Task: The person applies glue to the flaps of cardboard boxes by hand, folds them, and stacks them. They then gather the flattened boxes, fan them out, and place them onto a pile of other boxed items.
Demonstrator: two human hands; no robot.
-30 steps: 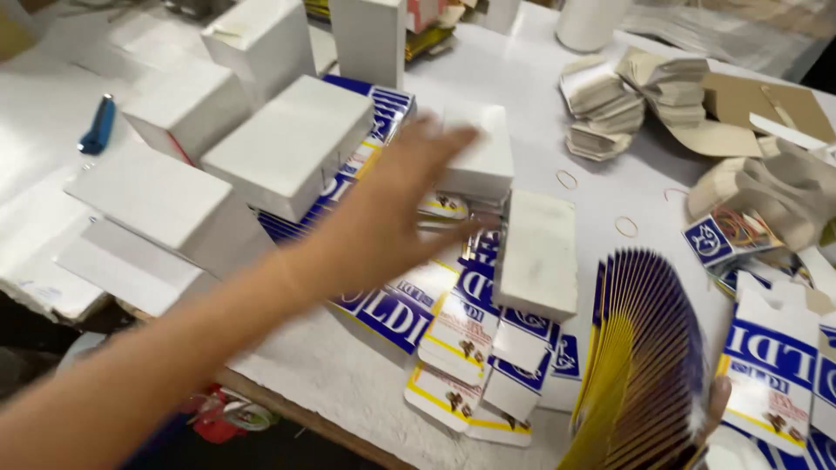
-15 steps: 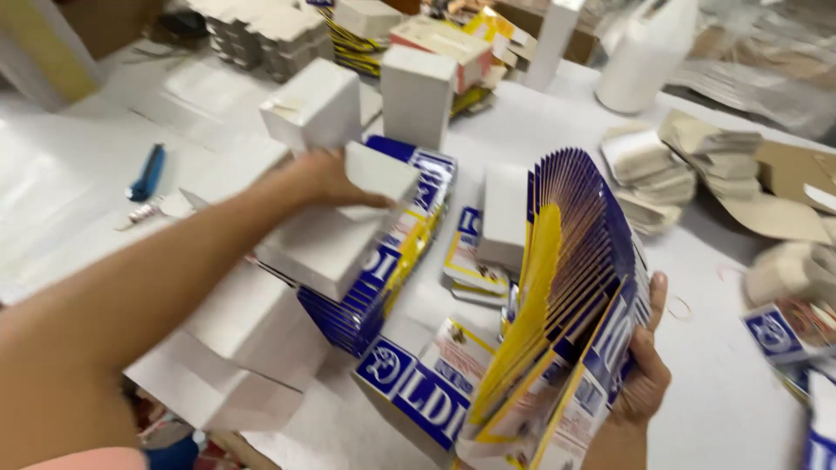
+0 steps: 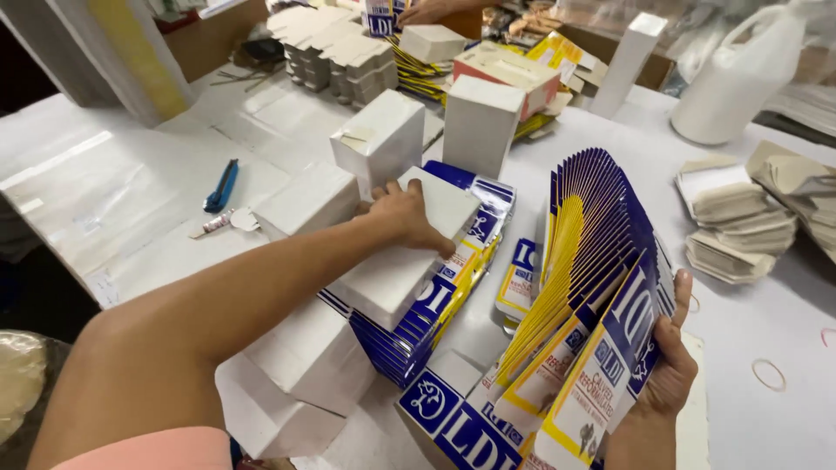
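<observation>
Your left hand presses flat, fingers spread, on the white box atop the blue carton stack mid-counter, while your right hand pinches the fanned flat cartons, which could slide if that grip loosens.

Bare forearms; seemingly a pink sleeve at left shoulder

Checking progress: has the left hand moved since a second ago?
Yes. The left hand has come down onto the white box atop the blue flat stack.
</observation>
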